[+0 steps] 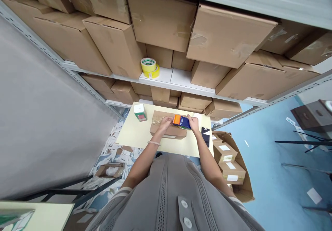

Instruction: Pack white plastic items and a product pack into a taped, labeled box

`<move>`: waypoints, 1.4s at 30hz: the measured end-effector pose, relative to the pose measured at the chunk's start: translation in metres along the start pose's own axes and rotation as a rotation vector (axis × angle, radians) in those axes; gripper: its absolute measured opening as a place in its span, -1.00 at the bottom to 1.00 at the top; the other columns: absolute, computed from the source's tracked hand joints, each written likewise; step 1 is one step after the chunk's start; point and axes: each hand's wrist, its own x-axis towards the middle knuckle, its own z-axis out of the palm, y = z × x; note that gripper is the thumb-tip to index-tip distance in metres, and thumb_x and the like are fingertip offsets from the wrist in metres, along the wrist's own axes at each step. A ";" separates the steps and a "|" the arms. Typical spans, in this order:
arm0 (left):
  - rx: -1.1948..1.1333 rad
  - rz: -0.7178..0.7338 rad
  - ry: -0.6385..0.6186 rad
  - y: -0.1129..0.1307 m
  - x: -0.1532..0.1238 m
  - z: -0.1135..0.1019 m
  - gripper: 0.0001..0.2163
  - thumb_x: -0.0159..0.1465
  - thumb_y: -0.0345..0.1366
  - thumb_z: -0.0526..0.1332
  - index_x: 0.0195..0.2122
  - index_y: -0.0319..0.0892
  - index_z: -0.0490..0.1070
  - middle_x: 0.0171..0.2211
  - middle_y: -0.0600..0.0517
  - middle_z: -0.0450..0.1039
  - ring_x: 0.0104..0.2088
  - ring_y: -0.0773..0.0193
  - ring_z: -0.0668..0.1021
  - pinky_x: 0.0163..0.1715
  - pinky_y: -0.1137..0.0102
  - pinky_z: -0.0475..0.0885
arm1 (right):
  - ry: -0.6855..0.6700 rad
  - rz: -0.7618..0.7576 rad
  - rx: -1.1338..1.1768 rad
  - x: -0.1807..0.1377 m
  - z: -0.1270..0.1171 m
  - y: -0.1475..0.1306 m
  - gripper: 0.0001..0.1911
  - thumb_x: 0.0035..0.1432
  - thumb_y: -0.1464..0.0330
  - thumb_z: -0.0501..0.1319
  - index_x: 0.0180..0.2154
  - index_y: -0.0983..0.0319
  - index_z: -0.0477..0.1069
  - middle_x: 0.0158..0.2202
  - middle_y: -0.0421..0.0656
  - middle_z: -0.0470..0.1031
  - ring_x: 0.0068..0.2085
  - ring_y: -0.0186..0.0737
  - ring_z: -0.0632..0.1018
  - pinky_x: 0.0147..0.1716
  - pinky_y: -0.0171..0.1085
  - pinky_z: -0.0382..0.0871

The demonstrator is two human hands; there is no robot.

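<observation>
**Centrally placed: tape dispenser held over a box**

Centrally, just above mid-frame, an orange and blue tape dispenser [181, 121] sits on top of a flat brown box [168, 130], which lies on a pale yellow table [135, 134]. The right hand [194, 123] is closed around the blue end of the dispenser, fingers clamped on it. The left hand [165, 122] rests on the box just left of the orange end, fingers bent and pressing the box top; whether it touches the dispenser cannot be told. A thin bracelet [154, 143] circles the left wrist.

On the table, a small white and green carton [140, 112] stands upright left of the box, apart from it. A dark phone [205, 136] lies flat at the table's right edge, near the right forearm.

Right of the table, an open carton [243, 179] on the blue floor holds several small labelled parcels [225, 152]. Lower left of the table, paper scraps [114, 144] litter the floor.

Across the upper frame, metal shelves [166, 80] carry many large brown cartons [228, 33]. Two rolls of tape [149, 67], yellow and stacked, sit on a bare part of the middle shelf, above the table. A grey wall [38, 120] fills the left of the frame.
</observation>
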 end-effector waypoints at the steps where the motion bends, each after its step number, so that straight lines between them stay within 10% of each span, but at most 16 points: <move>1: 0.015 0.003 0.031 -0.001 0.003 -0.002 -0.88 0.09 -0.26 0.32 -0.44 -0.20 0.47 -0.45 -0.04 0.57 -0.39 0.21 0.59 -0.31 0.29 0.54 | -0.016 -0.018 -0.049 0.001 -0.001 -0.003 -0.41 0.22 0.01 -0.03 -0.74 0.13 -0.08 -0.73 -0.29 -0.04 -0.60 -0.37 0.10 -0.53 -0.31 0.02; 14: 0.196 0.032 0.409 0.011 0.019 -0.140 -0.92 -0.03 -0.45 0.25 -0.57 -0.20 0.34 -0.62 0.09 0.38 -0.61 0.41 0.39 -0.51 0.44 0.38 | -0.054 -0.058 -0.540 0.011 -0.035 0.018 -0.38 0.31 0.10 -0.07 -0.63 0.23 0.47 -0.56 0.02 0.52 -0.43 -0.12 0.48 -0.39 -0.26 0.12; 42: 0.459 -0.045 0.572 -0.029 -0.005 -0.122 -0.90 0.15 -0.28 0.23 -0.45 -0.15 0.34 -0.49 -0.01 0.46 -0.33 0.12 0.56 -0.35 0.32 0.42 | -0.047 0.028 -0.695 0.006 -0.022 0.014 -0.41 0.35 0.16 -0.05 -0.45 0.26 0.63 -0.45 0.07 0.60 -0.37 -0.10 0.55 -0.37 -0.27 0.16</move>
